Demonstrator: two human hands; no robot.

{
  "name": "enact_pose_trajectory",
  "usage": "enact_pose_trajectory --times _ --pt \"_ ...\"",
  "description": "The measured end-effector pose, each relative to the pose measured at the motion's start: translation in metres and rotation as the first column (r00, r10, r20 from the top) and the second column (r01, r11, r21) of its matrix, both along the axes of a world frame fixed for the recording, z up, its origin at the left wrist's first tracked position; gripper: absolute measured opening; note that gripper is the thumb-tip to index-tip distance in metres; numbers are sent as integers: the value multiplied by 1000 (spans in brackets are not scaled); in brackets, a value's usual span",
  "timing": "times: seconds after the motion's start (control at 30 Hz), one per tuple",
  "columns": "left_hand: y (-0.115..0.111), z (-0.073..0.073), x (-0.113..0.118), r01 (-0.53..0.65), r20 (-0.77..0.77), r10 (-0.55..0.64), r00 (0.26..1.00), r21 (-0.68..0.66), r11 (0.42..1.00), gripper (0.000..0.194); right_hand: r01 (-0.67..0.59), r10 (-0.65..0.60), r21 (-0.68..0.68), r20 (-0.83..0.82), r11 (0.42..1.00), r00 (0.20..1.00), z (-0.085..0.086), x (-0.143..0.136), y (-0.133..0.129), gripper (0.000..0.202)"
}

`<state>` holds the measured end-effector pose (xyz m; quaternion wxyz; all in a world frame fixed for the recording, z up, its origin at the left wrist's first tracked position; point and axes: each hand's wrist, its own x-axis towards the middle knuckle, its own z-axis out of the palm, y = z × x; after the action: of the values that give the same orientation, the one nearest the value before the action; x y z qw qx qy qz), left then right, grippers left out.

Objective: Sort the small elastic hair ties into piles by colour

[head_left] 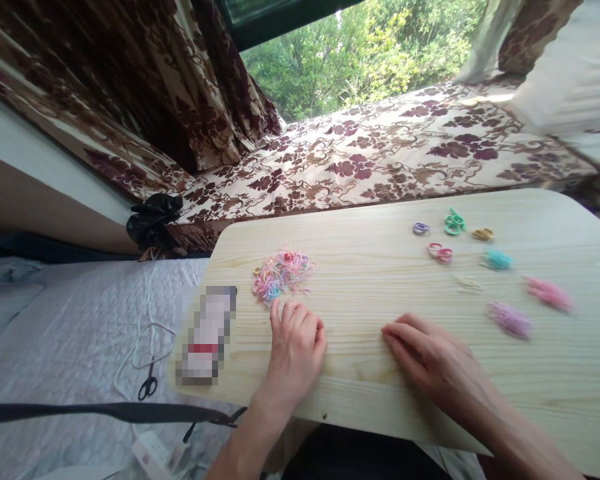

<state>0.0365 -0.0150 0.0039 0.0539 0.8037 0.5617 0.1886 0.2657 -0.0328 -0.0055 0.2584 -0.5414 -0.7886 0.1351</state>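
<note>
My left hand [297, 339] rests on the wooden table just below a tangled pile of mixed pink, blue and yellow bands [281, 272]; its fingers are curled, and anything under them is hidden. Near the middle of the table, my right hand [423, 350] has its fingers pressed together, with nothing distinct showing at the tips. Sorted small groups lie at the right: purple bands [421, 228], green bands [455, 223], yellow bands [483, 233], red-pink bands [440, 253], a teal bunch [499, 259], cream strands [469, 284], a pink bunch [549, 294] and a lilac bunch [510, 320].
A blurred-out flat object [207, 335] lies at the left edge of the table [360, 253]. Black scissors [148, 387] and a white cable are on the bed [80, 333] at the left. Beyond the table is a floral-covered window ledge [350, 163].
</note>
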Motion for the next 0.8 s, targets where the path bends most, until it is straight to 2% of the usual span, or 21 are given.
enact_pose_trajectory --times 0.33,0.63,0.8 --pt "-9 10 23 259 9 -259 966 -7 966 15 -30 33 32 -129 999 991 2 -13 -10 20" --pt "-11 16 38 311 74 -312 947 19 950 15 -22 30 49 -164 999 986 7 -9 -14 21" --pt "-10 14 37 280 114 -282 953 31 959 18 74 -70 17 -177 997 982 8 13 -21 22"
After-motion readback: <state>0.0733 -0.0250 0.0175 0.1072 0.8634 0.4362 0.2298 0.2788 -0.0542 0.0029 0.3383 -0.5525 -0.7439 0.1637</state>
